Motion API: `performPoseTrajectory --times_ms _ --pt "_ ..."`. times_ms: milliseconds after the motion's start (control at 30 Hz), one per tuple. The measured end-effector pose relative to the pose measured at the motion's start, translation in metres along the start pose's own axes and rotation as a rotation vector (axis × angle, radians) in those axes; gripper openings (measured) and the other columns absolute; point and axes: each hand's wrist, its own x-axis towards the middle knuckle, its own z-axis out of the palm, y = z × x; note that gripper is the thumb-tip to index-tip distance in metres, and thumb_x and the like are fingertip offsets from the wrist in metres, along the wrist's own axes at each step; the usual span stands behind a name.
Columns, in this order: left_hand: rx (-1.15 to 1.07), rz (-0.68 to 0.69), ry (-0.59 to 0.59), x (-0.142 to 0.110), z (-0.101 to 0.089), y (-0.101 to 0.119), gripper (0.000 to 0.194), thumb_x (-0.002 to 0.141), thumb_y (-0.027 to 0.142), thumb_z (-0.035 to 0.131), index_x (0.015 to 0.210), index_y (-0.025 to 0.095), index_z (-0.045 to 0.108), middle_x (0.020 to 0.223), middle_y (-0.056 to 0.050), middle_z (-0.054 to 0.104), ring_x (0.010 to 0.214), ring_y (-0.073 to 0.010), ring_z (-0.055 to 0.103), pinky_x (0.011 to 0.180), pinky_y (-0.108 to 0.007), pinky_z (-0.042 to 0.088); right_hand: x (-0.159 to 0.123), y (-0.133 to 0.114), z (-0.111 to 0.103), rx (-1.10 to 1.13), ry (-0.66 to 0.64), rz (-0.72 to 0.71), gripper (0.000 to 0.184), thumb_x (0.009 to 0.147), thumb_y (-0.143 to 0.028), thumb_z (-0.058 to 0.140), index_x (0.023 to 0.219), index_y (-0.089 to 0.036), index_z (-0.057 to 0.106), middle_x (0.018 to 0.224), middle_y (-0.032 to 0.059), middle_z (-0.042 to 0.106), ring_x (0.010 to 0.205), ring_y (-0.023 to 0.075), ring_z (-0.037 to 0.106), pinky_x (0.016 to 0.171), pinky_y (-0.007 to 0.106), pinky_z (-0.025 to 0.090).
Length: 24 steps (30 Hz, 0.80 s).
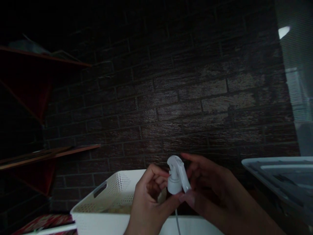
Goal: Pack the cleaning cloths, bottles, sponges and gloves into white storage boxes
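Note:
A white trigger spray head (174,178) with a thin tube hanging below it is held up in front of me, over the front edge of a white perforated basket (97,221). My left hand (149,199) pinches its round collar from the left, the thumb underneath and the fingers curled behind. From the right, my right hand (217,192) has its thumb at the lower tip of the lever. The right index finger reaches up near the top of the head, and the other fingers bend behind it in shadow. No bottle shows on the collar.
Behind stands a dark brick wall (168,111). Wooden corner shelves (73,151) jut out at the left. A plastic lid or tray with a pale rim (276,160) sits at the right. Red patterned material (41,223) lies at lower left. The light is dim.

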Motion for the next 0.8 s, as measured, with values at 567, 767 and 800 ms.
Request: performPoseTrajectory --times_ms 567,767,800 --pt "-0.200 -0.075 -0.174 -0.004 0.003 0.003 0.033 0.086 0.031 0.076 0.114 0.017 0.066 0.101 -0.009 0.071 0.077 -0.0134 0.062 0.075 -0.025 0.051 0.003 -0.017 -0.002 0.029 -0.073 0.217 0.024 0.073 -0.029 0.085 0.097 -0.027 0.083 0.061 0.0020 0.069 0.045 0.0099 0.046 0.042 0.021 0.034" --pt "-0.205 -0.096 -0.218 -0.003 0.004 0.004 0.030 0.086 0.032 0.076 0.113 0.018 0.070 0.097 -0.010 0.071 0.084 -0.0181 0.066 0.078 -0.028 0.053 0.002 -0.021 -0.002 -0.043 -0.060 0.221 0.033 0.076 -0.038 0.083 0.106 -0.025 0.081 0.059 -0.0002 0.061 0.051 0.0101 0.045 0.046 0.022 0.029" --pt "-0.215 -0.103 -0.229 -0.003 0.004 0.004 0.030 0.086 0.033 0.076 0.112 0.018 0.071 0.098 -0.010 0.071 0.086 -0.0196 0.067 0.081 -0.029 0.053 0.002 -0.021 -0.002 -0.043 -0.069 0.211 0.034 0.076 -0.039 0.083 0.106 -0.025 0.081 0.060 -0.0004 0.060 0.052 0.0106 0.045 0.047 0.023 0.030"
